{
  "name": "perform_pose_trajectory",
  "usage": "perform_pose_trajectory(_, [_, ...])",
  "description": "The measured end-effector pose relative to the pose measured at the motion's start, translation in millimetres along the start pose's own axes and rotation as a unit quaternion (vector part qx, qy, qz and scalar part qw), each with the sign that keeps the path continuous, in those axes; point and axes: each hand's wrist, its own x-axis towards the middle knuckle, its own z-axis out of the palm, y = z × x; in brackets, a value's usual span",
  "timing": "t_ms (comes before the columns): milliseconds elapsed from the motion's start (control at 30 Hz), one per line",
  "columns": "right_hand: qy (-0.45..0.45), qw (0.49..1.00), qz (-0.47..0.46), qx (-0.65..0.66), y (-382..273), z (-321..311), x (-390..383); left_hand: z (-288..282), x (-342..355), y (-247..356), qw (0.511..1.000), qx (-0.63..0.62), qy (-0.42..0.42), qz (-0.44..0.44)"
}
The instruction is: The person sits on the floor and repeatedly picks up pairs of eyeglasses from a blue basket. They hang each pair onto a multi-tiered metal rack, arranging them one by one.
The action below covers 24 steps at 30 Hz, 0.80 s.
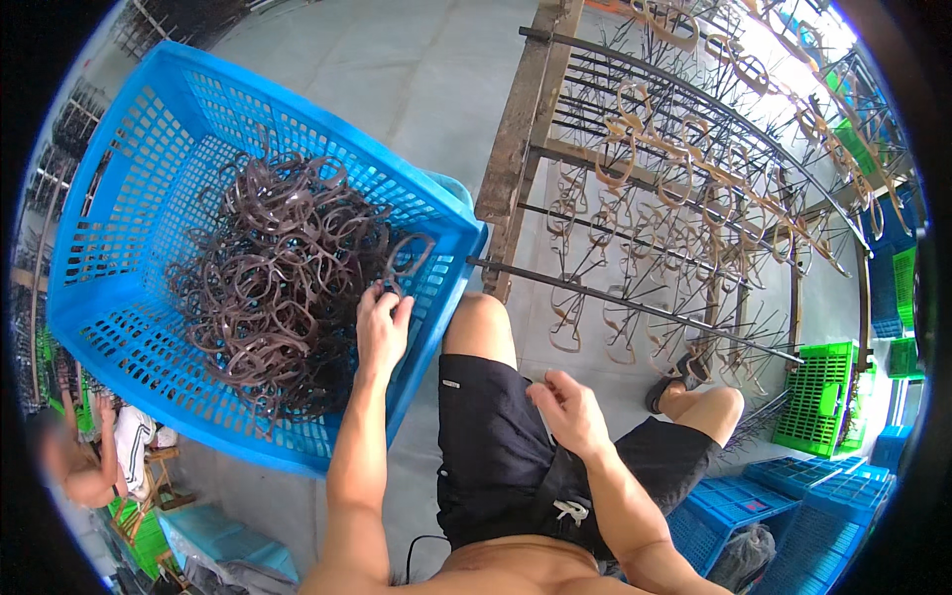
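Observation:
A large blue plastic basket (109,342) stands at my left, holding a tangled heap of dark brown glasses frames (288,248). My left hand (381,332) reaches over its near right side, fingers pinched on a greyish glasses frame (409,256) whose rim sticks up beyond the fingertips. That frame is beside the heap, close to the basket wall. My right hand (572,415) hovers over my lap, in front of the dark shorts, fingers curled in and thumb bent. Whatever may be inside those fingers is hidden.
At the right, a wooden rack (511,164) carries dark rods (635,309) hung with light brown glasses frames (620,164). Green crates (815,402) and blue crates (734,501) stand at the lower right. Another person (89,466) sits at the far left.

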Motion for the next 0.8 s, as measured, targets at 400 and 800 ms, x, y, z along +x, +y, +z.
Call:
perform_pose_trajectory(400, [-0.103,0.988,-0.103,-0.048,-47,-79,-13,-78,3,156,0.919,-0.141,-0.185,0.317])
perform_pose_trajectory(800, [0.651,0.659,-0.224,0.301,99,-328,-78,54,74,-34,0.937,0.282,-0.061,-0.195])
